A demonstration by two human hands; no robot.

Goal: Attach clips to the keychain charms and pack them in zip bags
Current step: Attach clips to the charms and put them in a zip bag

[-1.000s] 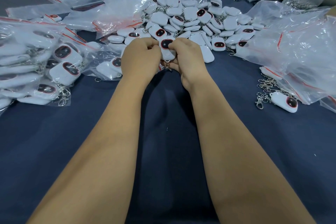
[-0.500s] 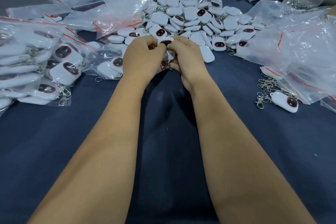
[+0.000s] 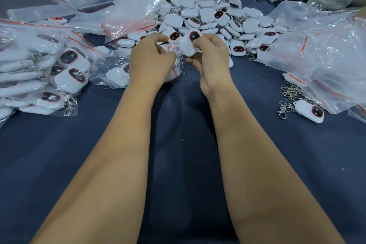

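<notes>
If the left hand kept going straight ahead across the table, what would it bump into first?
Probably the pile of loose white charms just beyond the left hand, though depth is hard to judge and the zip bag it holds might touch first.

A white, rounded plastic keychain charm point(image 3: 188, 45) is pinched between the left hand point(image 3: 151, 59) and right hand point(image 3: 210, 59) above the dark-blue bench point(image 3: 59, 154).

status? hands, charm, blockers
Right hand grips white charm. Left hand pinches zip bag. Charm not yet bagged. Nothing blocking.
</notes>
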